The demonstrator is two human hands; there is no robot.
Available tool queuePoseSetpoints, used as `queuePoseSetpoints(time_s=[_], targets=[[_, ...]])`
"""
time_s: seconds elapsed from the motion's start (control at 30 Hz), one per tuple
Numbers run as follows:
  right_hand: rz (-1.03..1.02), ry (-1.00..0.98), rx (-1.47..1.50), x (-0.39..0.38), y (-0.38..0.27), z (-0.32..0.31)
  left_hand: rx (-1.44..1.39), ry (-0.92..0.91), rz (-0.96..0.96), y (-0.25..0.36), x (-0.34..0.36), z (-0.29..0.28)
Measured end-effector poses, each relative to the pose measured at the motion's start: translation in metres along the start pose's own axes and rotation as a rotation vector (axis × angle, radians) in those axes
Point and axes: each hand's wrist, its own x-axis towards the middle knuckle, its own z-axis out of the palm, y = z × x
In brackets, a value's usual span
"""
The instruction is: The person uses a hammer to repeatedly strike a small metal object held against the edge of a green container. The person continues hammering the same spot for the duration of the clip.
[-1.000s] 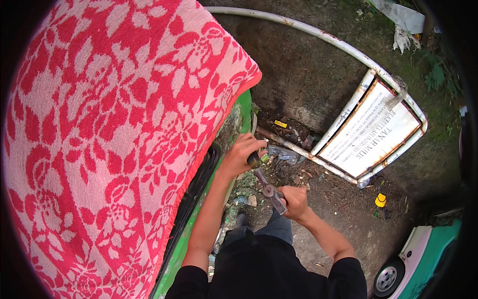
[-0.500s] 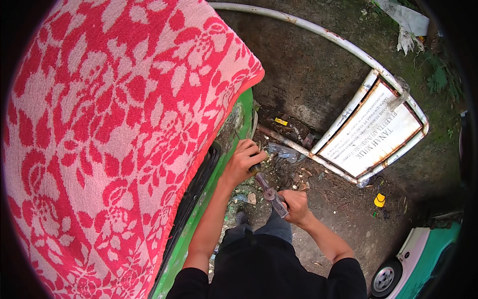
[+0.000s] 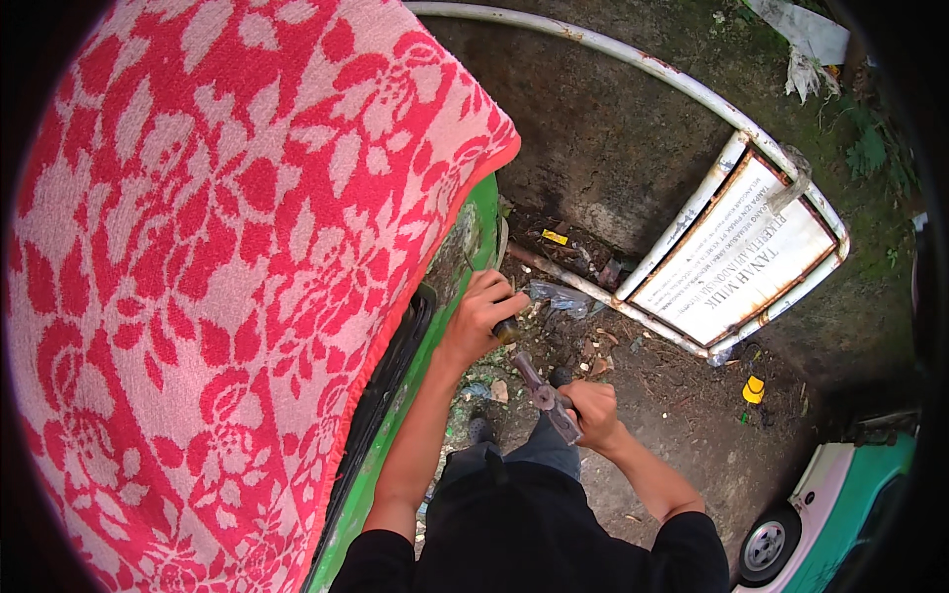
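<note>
Grip closed on both sides; green panel (image 3: 485,206) at left; hammer (image 3: 547,397) in the right hand (image 3: 593,413), nearer, just backed off; left hand (image 3: 481,314) clasps the screwdriver-like tool (image 3: 507,329) beside the panel; gap between tools, likely between blows.

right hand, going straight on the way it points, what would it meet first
Its hammer would probably meet the tool handle in the left hand first, though depth is hard to judge.

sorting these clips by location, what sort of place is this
Outdoors, perhaps a dirt yard or roadside: there's bare, littered ground, a rusty, white-framed sign and a teal-and-white vehicle.
</note>
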Motion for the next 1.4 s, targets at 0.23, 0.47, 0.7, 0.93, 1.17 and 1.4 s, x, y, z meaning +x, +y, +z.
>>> queuePoseSetpoints(time_s=[0.23,0.47,0.7,0.93,1.17,1.4], targets=[[0.027,-0.039,-0.063,0.004,0.01,0.014,0.054,-0.027,0.032,-0.003,0.002,0.004],[-0.025,-0.031,-0.071,0.005,0.015,0.007,0.001,-0.027,-0.021,0.0,0.005,-0.001],[-0.179,0.079,0.083,0.007,0.01,0.002,-0.042,0.025,-0.027,0.002,0.008,-0.003],[-0.059,0.038,-0.085,0.011,0.015,0.005,-0.045,-0.018,-0.028,-0.004,0.003,-0.002],[0.011,-0.112,-0.17,0.018,0.016,0.006,-0.086,0.041,-0.038,-0.003,0.003,-0.003],[-0.25,0.081,0.088,0.018,-0.002,0.0,-0.091,0.035,-0.073,-0.001,0.002,-0.008]])
